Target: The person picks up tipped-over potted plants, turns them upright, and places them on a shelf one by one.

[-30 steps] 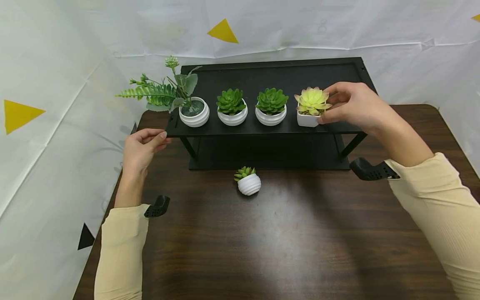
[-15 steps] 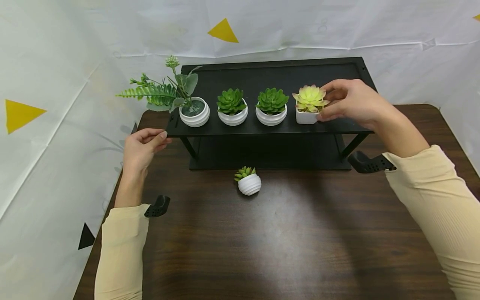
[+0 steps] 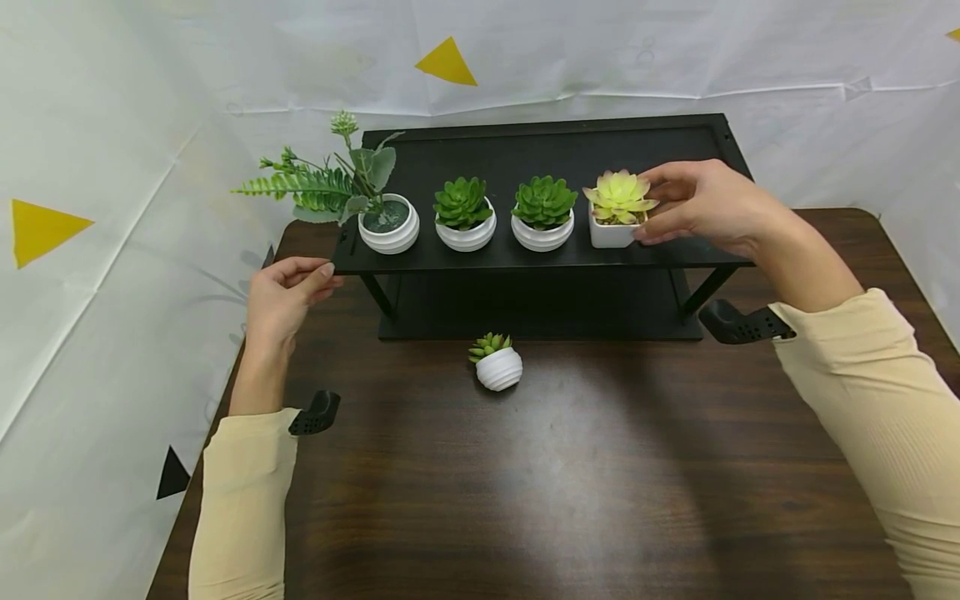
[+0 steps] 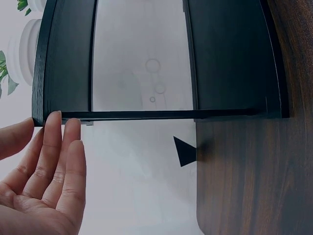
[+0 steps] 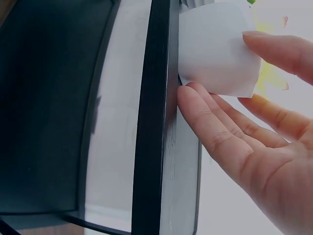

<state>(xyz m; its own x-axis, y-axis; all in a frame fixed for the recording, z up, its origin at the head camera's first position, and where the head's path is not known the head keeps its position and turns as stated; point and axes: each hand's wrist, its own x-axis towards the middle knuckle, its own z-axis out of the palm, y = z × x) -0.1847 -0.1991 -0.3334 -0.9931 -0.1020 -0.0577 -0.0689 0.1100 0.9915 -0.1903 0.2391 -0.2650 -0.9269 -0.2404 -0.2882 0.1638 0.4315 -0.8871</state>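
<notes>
In the head view my right hand (image 3: pixel 701 204) holds a square white pot (image 3: pixel 611 236) with a yellow-green succulent (image 3: pixel 619 197), near the right front of the black shelf's top board (image 3: pixel 525 150). From the right wrist view, the thumb lies on the white pot (image 5: pixel 217 49) and the fingers reach along its side. My left hand (image 3: pixel 281 292) pinches the shelf's left front corner; the left wrist view shows the thumb above the board edge (image 4: pixel 41 88) and fingers under it. Two green succulents in round pots (image 3: pixel 465 236) (image 3: pixel 542 234) stand left of the square pot.
A white pot with fern and leafy stems (image 3: pixel 388 237) stands at the shelf's left end, its leaves overhanging. A small succulent in a ribbed white pot (image 3: pixel 498 369) lies tilted on the brown table (image 3: pixel 525 500), before the lower board (image 3: pixel 525 304). White sheeting (image 3: pixel 570 50) hangs behind.
My right hand has shifted the square pot slightly left, toward the round pots, mostly in the first half second. The left hand stays at the shelf corner.
</notes>
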